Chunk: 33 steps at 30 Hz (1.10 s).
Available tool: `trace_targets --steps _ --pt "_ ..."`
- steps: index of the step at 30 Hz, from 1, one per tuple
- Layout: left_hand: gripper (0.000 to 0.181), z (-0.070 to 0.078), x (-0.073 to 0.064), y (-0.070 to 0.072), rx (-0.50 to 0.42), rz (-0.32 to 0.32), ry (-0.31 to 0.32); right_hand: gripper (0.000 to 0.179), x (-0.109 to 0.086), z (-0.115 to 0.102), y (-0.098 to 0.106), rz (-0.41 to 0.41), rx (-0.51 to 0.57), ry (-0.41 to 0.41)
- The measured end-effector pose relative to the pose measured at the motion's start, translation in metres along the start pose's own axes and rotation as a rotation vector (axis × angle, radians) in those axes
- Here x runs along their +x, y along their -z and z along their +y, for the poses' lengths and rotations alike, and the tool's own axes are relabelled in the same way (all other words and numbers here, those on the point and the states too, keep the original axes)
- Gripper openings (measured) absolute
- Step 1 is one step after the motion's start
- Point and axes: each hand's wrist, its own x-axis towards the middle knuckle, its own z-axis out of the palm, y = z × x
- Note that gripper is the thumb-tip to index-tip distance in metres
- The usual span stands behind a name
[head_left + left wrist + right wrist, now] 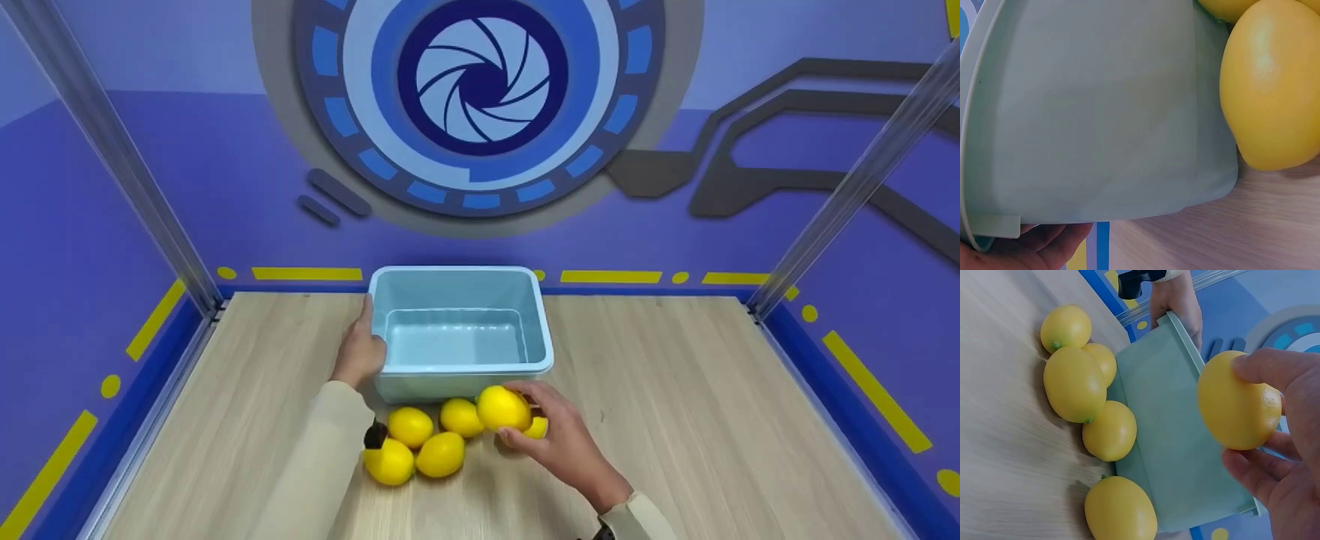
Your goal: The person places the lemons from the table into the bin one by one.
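A light blue plastic bin (461, 386) stands at the back of the table, with nothing visible inside it. My left hand (358, 352) grips its left rim, the fingers against the outer wall in the left wrist view. Between the thumb and fingers of my right hand (564, 435) is a yellow lemon (502, 408), raised in front of the bin's near right corner. Several more lemons (441, 454) lie on the table before the bin. One of them (1120, 509) is partly covered by the right hand in the head view.
The wood-grain table (675, 420) is walled by blue printed panels (187, 180) at the back and sides. Metal posts (840, 187) rise at the two back corners. The bin's far side stands close to the back panel.
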Motion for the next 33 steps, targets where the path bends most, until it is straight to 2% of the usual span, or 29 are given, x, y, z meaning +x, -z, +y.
trace_targets --steps 4,15,21,33 --pt "0.074 0.0 0.0 0.001 -0.017 -0.007 0.018 0.051 0.003 -0.001 0.001 0.012 0.011 -0.004" --pt "0.073 0.0 -0.001 0.001 0.0 0.003 0.0 0.054 0.011 -0.001 0.003 0.053 0.032 -0.005" --pt "0.074 0.001 -0.003 0.002 -0.016 0.006 -0.013 0.055 0.015 0.0 0.005 0.085 0.02 0.015" --pt "0.074 0.001 -0.003 0.003 0.001 0.013 -0.018 0.054 0.028 0.001 0.012 0.094 -0.011 0.02"
